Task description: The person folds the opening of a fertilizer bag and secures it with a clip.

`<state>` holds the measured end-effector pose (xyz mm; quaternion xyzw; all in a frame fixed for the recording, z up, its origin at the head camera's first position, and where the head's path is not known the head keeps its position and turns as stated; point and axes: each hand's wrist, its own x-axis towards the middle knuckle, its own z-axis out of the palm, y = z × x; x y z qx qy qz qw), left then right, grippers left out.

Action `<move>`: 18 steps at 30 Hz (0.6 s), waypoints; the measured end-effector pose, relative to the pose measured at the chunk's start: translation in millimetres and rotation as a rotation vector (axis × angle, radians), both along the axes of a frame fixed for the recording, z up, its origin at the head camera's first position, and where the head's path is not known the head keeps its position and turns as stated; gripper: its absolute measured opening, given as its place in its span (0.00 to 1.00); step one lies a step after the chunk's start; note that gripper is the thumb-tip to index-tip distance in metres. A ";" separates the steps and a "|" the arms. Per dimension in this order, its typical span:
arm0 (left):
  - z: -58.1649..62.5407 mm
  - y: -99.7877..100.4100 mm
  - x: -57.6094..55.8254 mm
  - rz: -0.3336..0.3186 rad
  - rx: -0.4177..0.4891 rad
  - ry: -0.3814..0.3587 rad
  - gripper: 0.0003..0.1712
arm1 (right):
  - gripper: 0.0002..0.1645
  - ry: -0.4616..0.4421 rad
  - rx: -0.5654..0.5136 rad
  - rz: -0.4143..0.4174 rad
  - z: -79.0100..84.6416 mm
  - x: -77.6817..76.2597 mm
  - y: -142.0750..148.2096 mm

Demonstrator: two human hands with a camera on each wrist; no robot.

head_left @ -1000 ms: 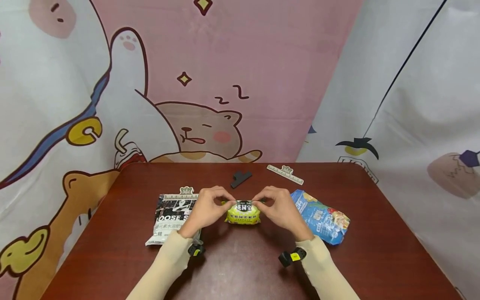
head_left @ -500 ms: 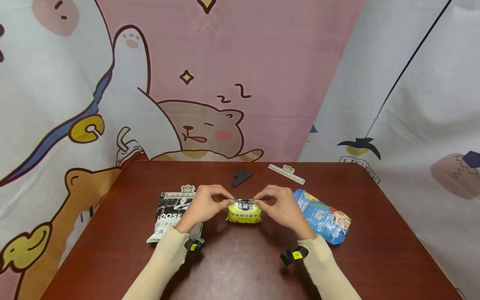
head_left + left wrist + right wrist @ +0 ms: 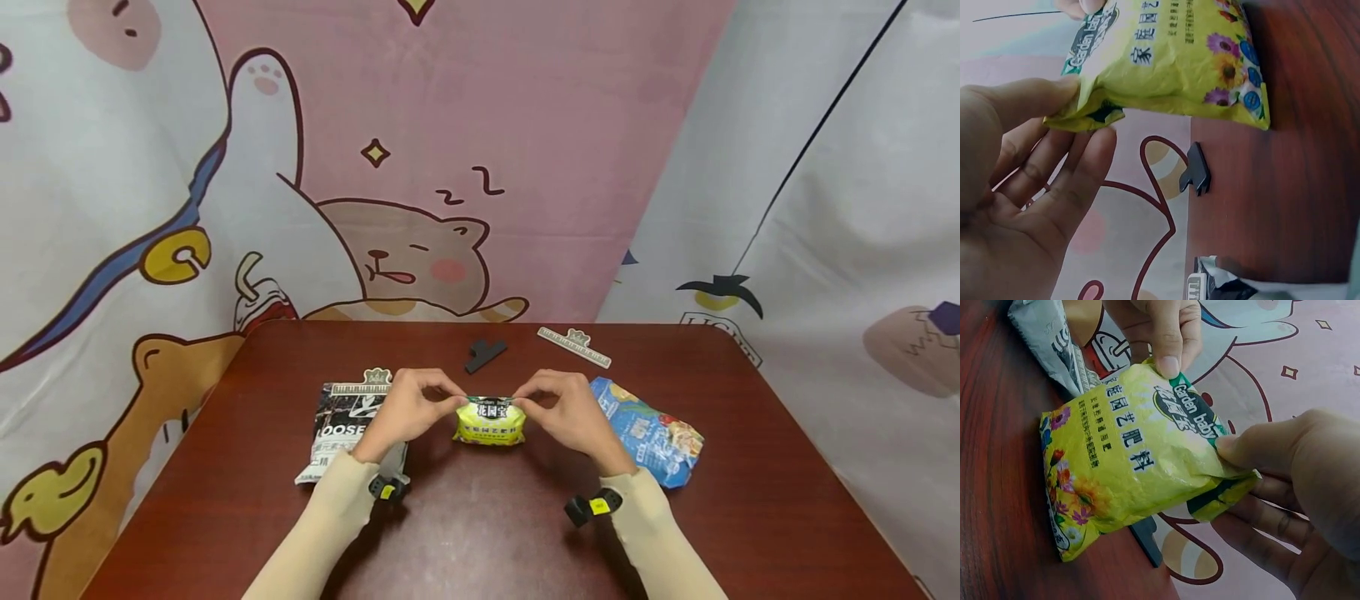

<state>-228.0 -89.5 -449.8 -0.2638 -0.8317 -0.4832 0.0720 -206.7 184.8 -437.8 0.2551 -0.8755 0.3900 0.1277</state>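
Note:
A yellow fertilizer bag (image 3: 491,423) with printed flowers stands on the table between both hands, its green-black top edge folded over. My left hand (image 3: 417,408) pinches the folded top at its left corner, thumb in front and fingers behind. At the right corner my right hand (image 3: 561,408) pinches the same edge between thumb and fingers. The right wrist view shows the bag (image 3: 1129,456) from the front, with both thumbs pressing on its top strip. Behind it lies a black clip (image 3: 485,356), which neither hand touches.
On the left lies a black-and-white bag (image 3: 337,433) with a cream clip (image 3: 363,383) along its top. A blue bag (image 3: 648,433) lies right of the right hand. Another cream clip (image 3: 574,346) lies near the back edge of the brown table (image 3: 487,533).
Both hands keep their pinch on the fertilizer bag's top edge. The right hand has shifted slightly outward. The whole head view has drifted a little.

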 end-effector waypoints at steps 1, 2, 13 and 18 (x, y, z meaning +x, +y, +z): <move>0.3 -0.4 -0.2 -0.008 0.005 -0.019 0.02 | 0.05 -0.008 -0.005 0.004 0.2 -0.2 0.5; 0.7 -1.0 -0.4 -0.016 0.013 -0.047 0.01 | 0.05 -0.016 -0.006 0.006 0.5 -0.4 1.2; 0.2 -17.0 -2.6 -0.059 0.092 -0.344 0.03 | 0.03 -0.142 -0.033 0.047 2.9 -1.3 15.9; -5.9 -19.7 -2.9 -0.061 0.125 -0.344 0.04 | 0.04 -0.192 -0.067 0.088 -1.0 -2.4 21.3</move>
